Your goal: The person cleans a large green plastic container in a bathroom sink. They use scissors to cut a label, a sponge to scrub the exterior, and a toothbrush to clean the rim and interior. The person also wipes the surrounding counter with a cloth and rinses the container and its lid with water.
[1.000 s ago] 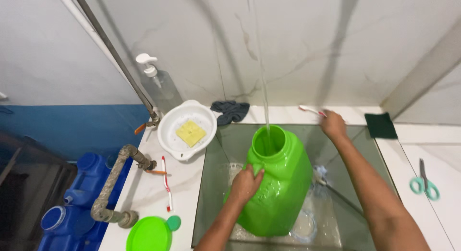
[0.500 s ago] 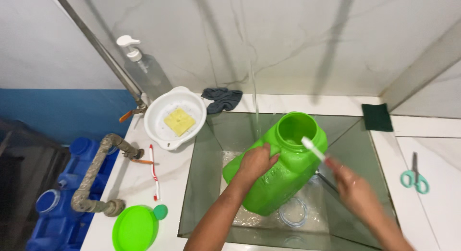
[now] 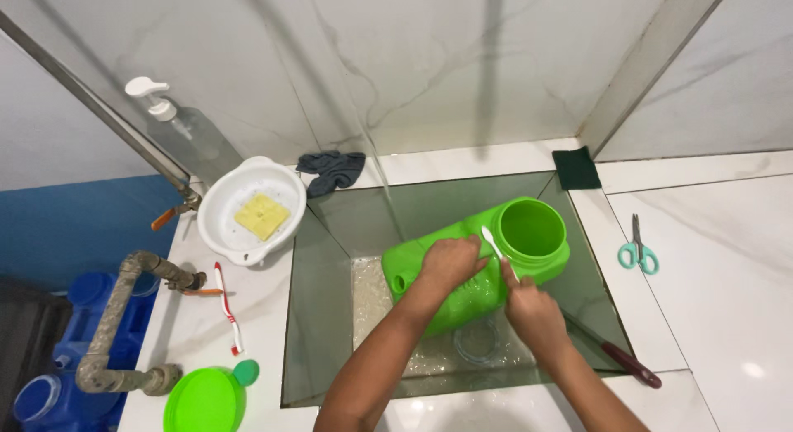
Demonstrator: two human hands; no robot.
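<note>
Green plastic jar point(image 3: 462, 275) lies tilted on its side in the glass-walled sink point(image 3: 330, 316), mouth toward 2 o'clock, base toward 8 o'clock; this attitude presumably exposes the shoulder and neck to the brush. Left hand point(image 3: 450, 263) sits on top of the jar's upper wall, fingers curled and pressed down over it, apparently to stop the jar rolling. Right hand point(image 3: 533, 308) is at 4 o'clock from the left hand, just below the jar's neck, fingers closed in a pinch round the handle of a white toothbrush point(image 3: 494, 246). The brush runs up toward 11 o'clock from those fingers, its head against the jar wall just left of the open mouth, between the two hands. The jar is thus under the left fingers and directly ahead of the right fingertips, touching the brush. On the counter at 9 o'clock: white bowl point(image 3: 252, 209) holding a yellow sponge point(image 3: 262, 216), a red-and-white toothbrush point(image 3: 227, 304), green lid point(image 3: 205, 401). Scissors point(image 3: 638, 250) lie at 3 o'clock, well apart.
</note>
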